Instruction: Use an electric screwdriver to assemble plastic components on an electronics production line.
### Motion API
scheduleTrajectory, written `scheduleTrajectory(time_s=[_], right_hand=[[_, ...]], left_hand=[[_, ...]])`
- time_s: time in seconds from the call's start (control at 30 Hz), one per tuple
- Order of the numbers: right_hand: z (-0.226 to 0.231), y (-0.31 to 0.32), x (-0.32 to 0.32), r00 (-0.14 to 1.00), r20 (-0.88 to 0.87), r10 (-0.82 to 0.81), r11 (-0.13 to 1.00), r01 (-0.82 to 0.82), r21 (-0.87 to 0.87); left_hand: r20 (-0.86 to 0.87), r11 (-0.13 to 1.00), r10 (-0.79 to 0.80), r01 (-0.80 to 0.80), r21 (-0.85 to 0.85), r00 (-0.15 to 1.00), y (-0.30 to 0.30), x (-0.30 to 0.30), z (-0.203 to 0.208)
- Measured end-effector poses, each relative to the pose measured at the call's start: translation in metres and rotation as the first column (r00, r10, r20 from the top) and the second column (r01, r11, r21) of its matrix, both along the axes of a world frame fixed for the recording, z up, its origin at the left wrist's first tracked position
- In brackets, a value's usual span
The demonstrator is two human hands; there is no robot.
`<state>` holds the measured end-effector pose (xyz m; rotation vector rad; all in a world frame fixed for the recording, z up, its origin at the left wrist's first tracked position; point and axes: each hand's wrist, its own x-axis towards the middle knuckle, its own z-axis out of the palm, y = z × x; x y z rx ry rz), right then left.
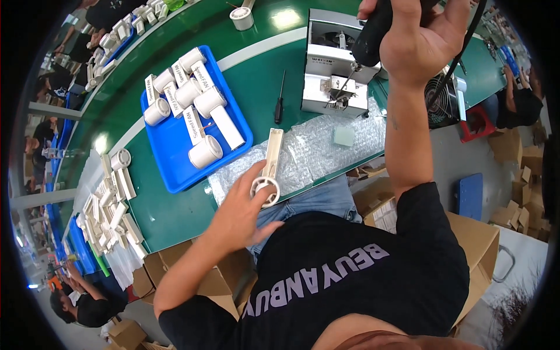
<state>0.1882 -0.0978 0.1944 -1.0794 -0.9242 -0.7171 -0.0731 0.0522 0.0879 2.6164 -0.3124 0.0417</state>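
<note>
A white plastic fan housing, long and hollow with a round ring at its near end, lies on bubble wrap. My left hand grips it at the ring, fingers over the rim and thumb held away. At the upper right, my right hand is wrapped round a black electric screwdriver. Its thin bit points down at the front of a silver screw feeder; whether they touch I cannot tell. A hand screwdriver with a dark handle rests left of the feeder.
Several white handheld fan parts fill a blue tray on the green table. More white housings are heaped at the left. A translucent square piece lies on the wrap. A black desk fan stands right; co-workers sit around.
</note>
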Motion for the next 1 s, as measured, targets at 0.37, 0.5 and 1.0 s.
scheduleTrajectory(time_s=[0.37, 0.5, 1.0], right_hand=[[-0.003, -0.002, 0.011, 0.993, -0.111, -0.039, 0.994, 0.027, -0.102], [-0.008, -0.016, 0.031, 0.957, -0.131, 0.259, 0.961, -0.268, -0.062], [-0.022, -0.035, -0.033, 0.644, -0.181, 0.743, 0.668, -0.703, 0.244]], left_hand=[[0.053, 0.687, 0.61, -0.495, -0.532, 0.79, -0.039, 0.015, -0.037], [0.194, 0.676, 0.563, -0.312, -0.667, 0.804, -0.028, 0.037, -0.055], [0.336, 0.575, 0.739, -0.286, -0.767, 0.584, -0.053, 0.062, -0.101]])
